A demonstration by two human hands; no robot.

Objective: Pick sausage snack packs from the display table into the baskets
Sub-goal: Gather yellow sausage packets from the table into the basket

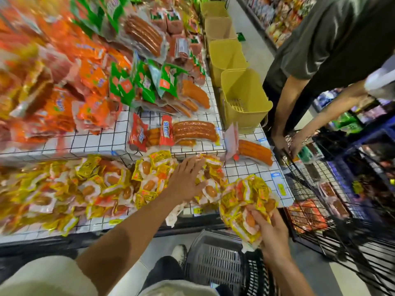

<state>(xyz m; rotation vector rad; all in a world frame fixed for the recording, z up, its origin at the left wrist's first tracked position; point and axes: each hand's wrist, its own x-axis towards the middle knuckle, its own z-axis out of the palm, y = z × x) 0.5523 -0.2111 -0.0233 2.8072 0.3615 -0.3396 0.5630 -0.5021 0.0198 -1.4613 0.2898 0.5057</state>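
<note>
Two hands, left [188, 178] spread flat over crinkly yellow packs [119, 189], right [271, 229] clutching glossy bunch [248, 197]

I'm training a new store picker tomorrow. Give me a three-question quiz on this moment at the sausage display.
1. True or false: the left hand grips a bundle of packs.
2. What does the right hand hold? A) one long sausage pack B) a bunch of yellow snack packs C) a price tag
3. Fill in: below the right hand sits a grey ____.

Key
1. False: it lies flat, fingers straight, on the yellow pack pile.
2. B
3. basket
</note>
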